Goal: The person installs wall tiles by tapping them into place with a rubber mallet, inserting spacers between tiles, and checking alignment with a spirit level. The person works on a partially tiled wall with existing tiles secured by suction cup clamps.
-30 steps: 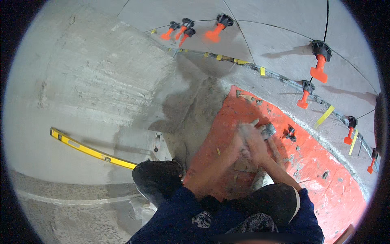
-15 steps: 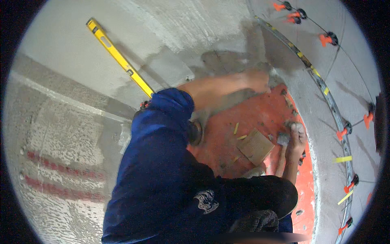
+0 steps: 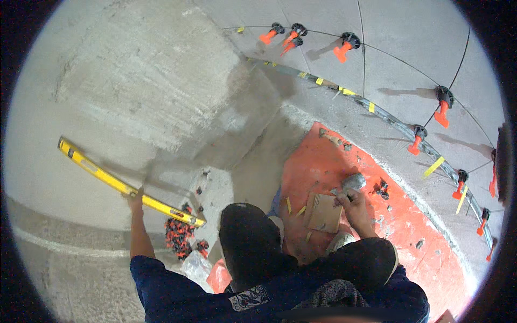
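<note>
My left hand (image 3: pixel 137 198) is closed on a long yellow spirit level (image 3: pixel 102 175), gripping it past its middle, towards the near end. The level lies on a slant over the grey floor at the left. My right hand (image 3: pixel 355 209) is above the red sheet (image 3: pixel 304 161), fingers pinched together; a small pale bit shows at the fingertips, too small to name. Just beyond it lies a rounded grey lump (image 3: pixel 354 181). Beside that hand is a tan cardboard piece (image 3: pixel 324 213), with small yellow strips (image 3: pixel 301 210) around it.
Red-and-black tile levelling caps (image 3: pixel 179 231) are heaped beyond my left knee, near a clear plastic bag (image 3: pixel 197 268). Large grey tiles with upright red levelling caps (image 3: pixel 340 53) spread along the far right. A curved metal strip (image 3: pixel 396 123) with yellow tabs edges them.
My left hand has come back from the far corner of the red sheet and taken hold of the spirit level. The view has turned, and my right hand is now nearer the cardboard.
</note>
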Tool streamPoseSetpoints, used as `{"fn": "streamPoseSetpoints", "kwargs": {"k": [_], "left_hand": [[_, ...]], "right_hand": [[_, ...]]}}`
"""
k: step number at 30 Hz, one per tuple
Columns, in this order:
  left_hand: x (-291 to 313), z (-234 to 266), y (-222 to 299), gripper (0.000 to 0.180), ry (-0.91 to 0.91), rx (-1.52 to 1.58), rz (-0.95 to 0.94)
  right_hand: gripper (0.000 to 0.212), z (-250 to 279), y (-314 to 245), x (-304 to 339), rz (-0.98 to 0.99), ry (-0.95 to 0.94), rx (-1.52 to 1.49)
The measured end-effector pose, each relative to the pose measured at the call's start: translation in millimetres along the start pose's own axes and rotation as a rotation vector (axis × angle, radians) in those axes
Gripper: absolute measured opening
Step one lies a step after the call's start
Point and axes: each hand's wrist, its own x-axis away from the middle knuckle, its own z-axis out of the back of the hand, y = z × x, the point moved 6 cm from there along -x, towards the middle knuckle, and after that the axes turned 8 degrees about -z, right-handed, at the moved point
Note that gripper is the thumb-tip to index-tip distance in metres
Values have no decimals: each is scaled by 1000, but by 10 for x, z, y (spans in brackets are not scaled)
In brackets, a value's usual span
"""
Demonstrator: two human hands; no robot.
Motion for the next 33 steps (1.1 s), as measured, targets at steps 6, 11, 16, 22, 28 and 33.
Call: {"fn": "streamPoseSetpoints", "kwargs": {"k": [6, 11, 16, 22, 28, 33], "left_hand": [[-276, 141, -831, 130, 273, 61, 473], [-664, -120, -925, 90, -5, 488, 273], [-688, -132, -889, 52, -6, 634, 54], [97, 494, -1, 37, 98, 711, -194], [704, 718, 2139, 59, -30, 1096, -489], [947, 336, 3612, 99, -306, 1588, -651]], "right_hand": [[24, 148, 224, 37, -61, 113, -40], [31, 257, 509, 272, -329, 313, 27], [10, 53, 550, 231, -131, 145, -130], [19, 108, 402, 133, -169, 289, 154], [29, 72, -157, 260, -171, 144, 454], [32, 179, -465, 601, -15, 25, 215]]}}
